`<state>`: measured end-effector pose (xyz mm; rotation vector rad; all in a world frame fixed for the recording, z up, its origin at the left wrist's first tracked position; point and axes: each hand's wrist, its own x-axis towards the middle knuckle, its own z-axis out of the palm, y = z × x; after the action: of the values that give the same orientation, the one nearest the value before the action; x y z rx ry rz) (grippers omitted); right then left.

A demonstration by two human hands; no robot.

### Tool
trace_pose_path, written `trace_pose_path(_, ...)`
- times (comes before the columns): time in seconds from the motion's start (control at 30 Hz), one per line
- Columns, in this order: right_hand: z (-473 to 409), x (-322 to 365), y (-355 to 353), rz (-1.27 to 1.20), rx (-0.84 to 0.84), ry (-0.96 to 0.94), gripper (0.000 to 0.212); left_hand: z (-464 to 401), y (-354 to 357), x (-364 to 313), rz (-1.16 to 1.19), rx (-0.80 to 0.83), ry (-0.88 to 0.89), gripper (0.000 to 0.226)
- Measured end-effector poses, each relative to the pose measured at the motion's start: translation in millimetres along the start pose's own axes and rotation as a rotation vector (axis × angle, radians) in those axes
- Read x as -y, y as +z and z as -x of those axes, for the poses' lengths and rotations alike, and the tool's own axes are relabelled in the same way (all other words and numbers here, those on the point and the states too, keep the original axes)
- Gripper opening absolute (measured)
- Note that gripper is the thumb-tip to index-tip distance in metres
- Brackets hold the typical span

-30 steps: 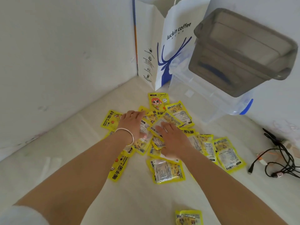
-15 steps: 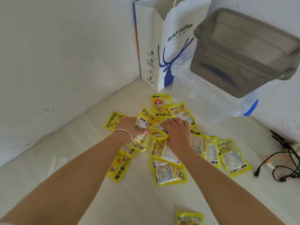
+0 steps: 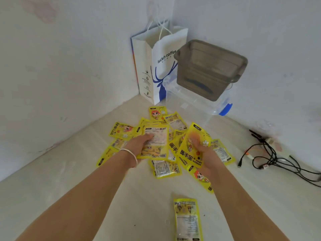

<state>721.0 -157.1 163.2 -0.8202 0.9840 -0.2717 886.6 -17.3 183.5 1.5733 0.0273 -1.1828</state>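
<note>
Several yellow hand-warmer packets (image 3: 157, 114) lie scattered on the pale floor in a room corner. My left hand (image 3: 139, 145), with a silver bangle on the wrist, holds one packet (image 3: 156, 143) lifted above the pile, its printed back facing me. My right hand (image 3: 202, 150) grips another yellow packet (image 3: 192, 150) with its cartoon front toward me, thumb on its face. One more packet (image 3: 188, 220) lies alone on the floor near me.
A white Luckin Coffee paper bag (image 3: 156, 66) stands in the corner. Beside it a grey plastic bin (image 3: 208, 68) sits on a clear box with a blue latch (image 3: 196, 105). Black cables (image 3: 271, 157) lie on the floor at the right. White walls close both sides.
Both hands rested flat on the pile, then closed on packets and lifted one each. The camera view has pulled back and tilted up.
</note>
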Motion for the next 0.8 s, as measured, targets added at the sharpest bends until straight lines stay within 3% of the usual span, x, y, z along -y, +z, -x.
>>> trace_pose_path(0.07,20.4,-7.3,-16.4,-0.031,-0.031,-0.003,0.059,9.5,13.4,12.4,-0.077,0.061,0.001,0.008)
trace_pose_path(0.17,55.6,-16.6,-41.1,-0.124,-0.032,-0.054,0.028,20.7,37.9,28.3,-0.17,0.15,0.064,0.005)
trace_pose_path(0.27,96.0,-32.5,-66.1,-0.214,-0.072,-0.143,0.022,34.6,63.1,48.3,-0.246,0.243,0.073,0.006)
trace_pose_path(0.43,169.4,-81.0,-118.9,-0.39,-0.294,-0.258,0.04,63.8,114.0,91.1,-0.35,0.459,0.063,0.008)
trace_pose_path(0.67,280.0,-148.0,-181.5,-0.513,-0.571,-0.3,0.04,128.6,198.7,162.4,-0.573,0.751,0.074,0.007)
trace_pose_path(0.8,335.1,-187.1,-213.0,-0.626,-0.696,-0.351,0.024,174.5,242.4,206.6,-0.678,0.913,0.044,0.011)
